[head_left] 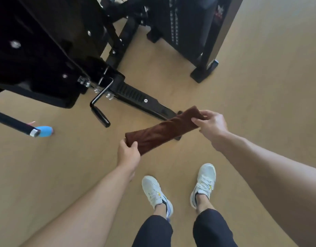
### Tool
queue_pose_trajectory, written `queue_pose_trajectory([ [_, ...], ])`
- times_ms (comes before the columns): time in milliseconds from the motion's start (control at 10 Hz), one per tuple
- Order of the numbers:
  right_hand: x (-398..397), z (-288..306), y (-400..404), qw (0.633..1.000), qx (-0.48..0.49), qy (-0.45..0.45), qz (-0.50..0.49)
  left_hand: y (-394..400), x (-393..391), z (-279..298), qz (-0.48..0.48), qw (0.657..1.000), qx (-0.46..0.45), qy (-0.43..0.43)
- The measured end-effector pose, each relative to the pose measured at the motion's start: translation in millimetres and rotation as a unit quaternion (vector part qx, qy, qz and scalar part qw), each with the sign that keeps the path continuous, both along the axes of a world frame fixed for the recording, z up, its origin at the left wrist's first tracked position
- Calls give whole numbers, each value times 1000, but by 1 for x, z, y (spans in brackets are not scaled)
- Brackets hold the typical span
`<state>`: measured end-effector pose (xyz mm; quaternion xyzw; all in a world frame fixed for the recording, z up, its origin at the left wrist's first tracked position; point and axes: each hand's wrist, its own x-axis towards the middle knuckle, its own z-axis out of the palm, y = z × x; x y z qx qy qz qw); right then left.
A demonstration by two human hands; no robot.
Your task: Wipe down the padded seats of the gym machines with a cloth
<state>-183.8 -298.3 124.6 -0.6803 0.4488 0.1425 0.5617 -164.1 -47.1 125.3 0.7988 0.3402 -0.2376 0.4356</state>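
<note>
One cloth point(160, 130), brown and folded into a long strip, hangs in the air between two hands. The left hand point(128, 154) pinches its nearer, lower end between thumb and curled fingers; the right hand point(211, 126) pinches the farther, upper end the same way, so each grip is pressed together on the cloth. Beneath the grips stand two white sneakers point(158, 193), one under each arm. Beyond the right grip lies the black base rail point(144, 100) of one gym machine point(46, 50), with one crank handle point(100, 111) beyond the left grip. A second black machine point(194, 27) stands farther off. Left of the left grip, one black bar point(13, 123) ends beside one blue object point(45, 131). The floor point(260, 86) is smooth tan wood-look.
</note>
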Motion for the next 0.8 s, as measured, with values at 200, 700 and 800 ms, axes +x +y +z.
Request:
queue_pose_trajectory([
  [200, 75, -35, -5, 998, 11, -50, 40, -11, 47, -45, 23, 993, 23, -112],
  [700, 203, -59, 48, 970, 103, -101, 194, 25, 101, -103, 90, 989, 19, -116],
  [800, 183, -57, 47, 977, 121, -93, 150, 34, 76, -97, 51, 994, 27, -95],
])
